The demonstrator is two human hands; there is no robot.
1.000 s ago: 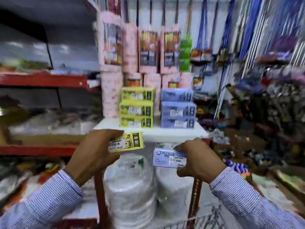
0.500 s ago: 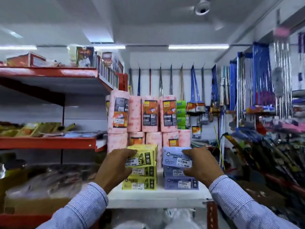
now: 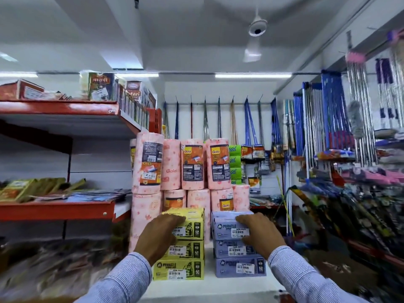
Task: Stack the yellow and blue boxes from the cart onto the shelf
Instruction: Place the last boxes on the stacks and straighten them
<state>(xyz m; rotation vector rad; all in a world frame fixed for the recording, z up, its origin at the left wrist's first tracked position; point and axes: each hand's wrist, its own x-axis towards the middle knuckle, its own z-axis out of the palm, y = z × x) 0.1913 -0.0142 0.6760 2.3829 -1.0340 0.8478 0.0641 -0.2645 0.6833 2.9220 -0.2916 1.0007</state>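
Note:
Two stacks of boxes stand side by side on the white shelf (image 3: 208,285). My left hand (image 3: 160,236) grips the top yellow box (image 3: 192,228), which rests on the yellow stack (image 3: 181,270). My right hand (image 3: 260,234) grips the top blue box (image 3: 229,228), which sits on the blue stack (image 3: 239,267). Both hands hold their boxes from the outer side with fingers over the top. The cart is out of view.
Pink Gala kitchen-towel rolls (image 3: 192,165) stand stacked right behind the boxes. Red shelves (image 3: 56,209) with packets run along the left. Mops and brooms (image 3: 328,127) hang on the right and back walls. A ceiling fan (image 3: 256,29) is overhead.
Both hands rose from near the cart up to the shelf and set the yellow and blue boxes on top of their stacks. The view tilted upward.

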